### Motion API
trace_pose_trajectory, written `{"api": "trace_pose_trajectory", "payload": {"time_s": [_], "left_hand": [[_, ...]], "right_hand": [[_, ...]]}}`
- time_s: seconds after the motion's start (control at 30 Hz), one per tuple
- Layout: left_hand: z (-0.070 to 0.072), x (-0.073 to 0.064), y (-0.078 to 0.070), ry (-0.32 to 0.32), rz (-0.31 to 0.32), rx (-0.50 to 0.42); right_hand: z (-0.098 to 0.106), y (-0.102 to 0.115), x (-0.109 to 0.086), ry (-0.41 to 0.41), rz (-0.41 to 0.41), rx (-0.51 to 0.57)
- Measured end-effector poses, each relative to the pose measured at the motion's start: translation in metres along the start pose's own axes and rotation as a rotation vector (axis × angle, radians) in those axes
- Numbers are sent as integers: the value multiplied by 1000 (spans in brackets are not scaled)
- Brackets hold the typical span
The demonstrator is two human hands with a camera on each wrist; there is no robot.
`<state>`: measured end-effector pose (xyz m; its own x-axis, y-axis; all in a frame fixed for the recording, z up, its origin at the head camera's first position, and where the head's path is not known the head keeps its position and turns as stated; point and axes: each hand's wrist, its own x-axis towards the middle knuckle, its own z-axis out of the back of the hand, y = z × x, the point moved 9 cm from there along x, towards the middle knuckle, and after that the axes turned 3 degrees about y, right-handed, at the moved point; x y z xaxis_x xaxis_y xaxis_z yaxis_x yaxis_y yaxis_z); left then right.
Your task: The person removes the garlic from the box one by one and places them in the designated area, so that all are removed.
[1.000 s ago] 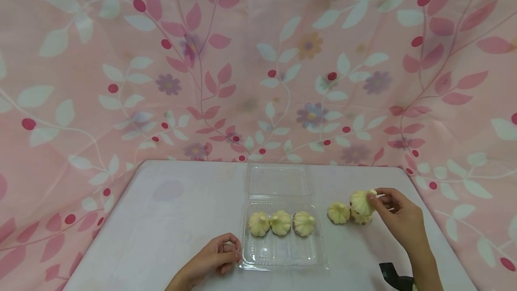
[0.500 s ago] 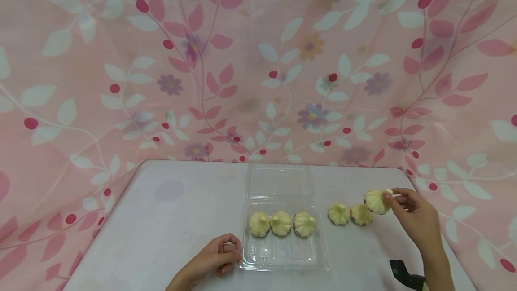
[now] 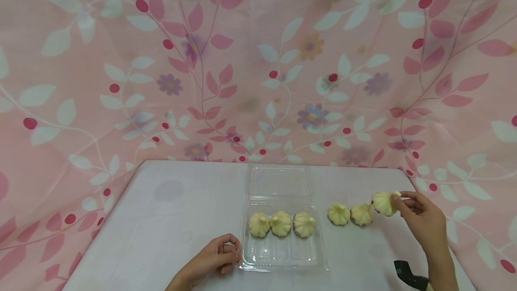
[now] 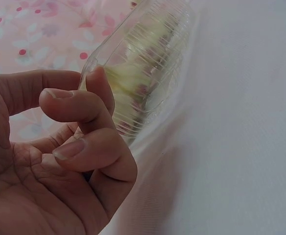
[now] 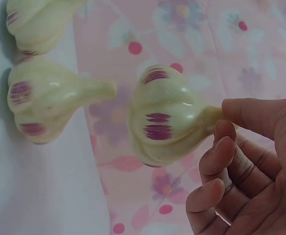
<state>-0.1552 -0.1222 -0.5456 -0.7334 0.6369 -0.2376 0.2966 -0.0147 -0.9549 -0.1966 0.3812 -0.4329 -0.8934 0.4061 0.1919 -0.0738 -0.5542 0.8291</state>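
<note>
My right hand (image 3: pixel 426 221) pinches a pale garlic bulb (image 5: pixel 162 120) with purple streaks by its stem, thumb against fingertips. In the right wrist view its base hangs a little off the white tabletop. Left of it in the head view, two garlic bulbs (image 3: pixel 361 214) stand side by side on the table. An open clear plastic clamshell box (image 3: pixel 284 255) holds three more bulbs (image 3: pixel 280 223) in a row across its base. My left hand (image 3: pixel 220 255) holds the box's near left edge between thumb and finger, its other fingers (image 4: pixel 94 152) loosely curled.
The box's clear lid (image 3: pixel 280 181) lies folded back toward the far edge of the white table (image 3: pixel 190 219). Behind hangs a pink floral cloth (image 3: pixel 250 80). A black strap-like piece (image 3: pixel 409 275) sticks out beside the right wrist.
My right hand has carried its garlic bulb rightward, from over the second loose bulb to the right of it, and lowered it slightly. The left hand and box stay put.
</note>
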Motion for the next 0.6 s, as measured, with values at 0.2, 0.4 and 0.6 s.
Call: {"api": "trace_pose_trajectory", "payload": {"time_s": [0.2, 0.4, 0.6], "left_hand": [[1, 0, 1, -2, 10, -10], [1, 0, 2, 1, 7, -5], [0, 1, 2, 0, 13, -7]], "right_hand": [[1, -13, 3, 2, -21, 12], [-7, -35, 3, 43, -110, -50], [-12, -47, 4, 40, -103, -102]]}}
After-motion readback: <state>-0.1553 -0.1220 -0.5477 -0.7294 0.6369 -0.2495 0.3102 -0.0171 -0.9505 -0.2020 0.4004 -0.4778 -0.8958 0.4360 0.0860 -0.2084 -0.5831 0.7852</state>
